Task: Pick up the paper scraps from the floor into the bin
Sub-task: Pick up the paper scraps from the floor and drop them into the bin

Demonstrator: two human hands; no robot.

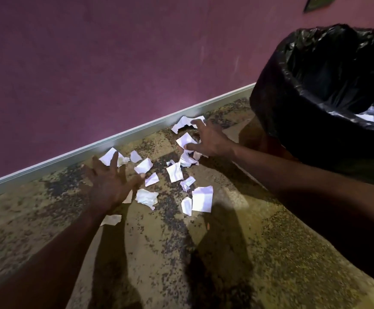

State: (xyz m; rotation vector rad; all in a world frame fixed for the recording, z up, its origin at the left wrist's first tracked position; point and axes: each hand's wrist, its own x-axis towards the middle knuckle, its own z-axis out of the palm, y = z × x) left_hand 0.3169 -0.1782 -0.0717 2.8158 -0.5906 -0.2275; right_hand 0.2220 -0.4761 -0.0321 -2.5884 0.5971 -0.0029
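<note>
Fingers [114, 160] of both my hands are spreading wide and empty over the paper scraps [174, 172] at mid-frame — flanking them, I reckon, for raking toward the bin [270, 112] at right.

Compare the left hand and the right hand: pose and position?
The left hand is spread flat, fingers wide, over the white paper scraps at the pile's left edge. The right hand is curled and clawed over scraps nearer the black-lined bin. Both are open, gripping nothing.

My left hand [109, 186] covers part of a white paper scrap [128, 197]; the black-lined round bin [270, 103] runs off the right edge.
</note>
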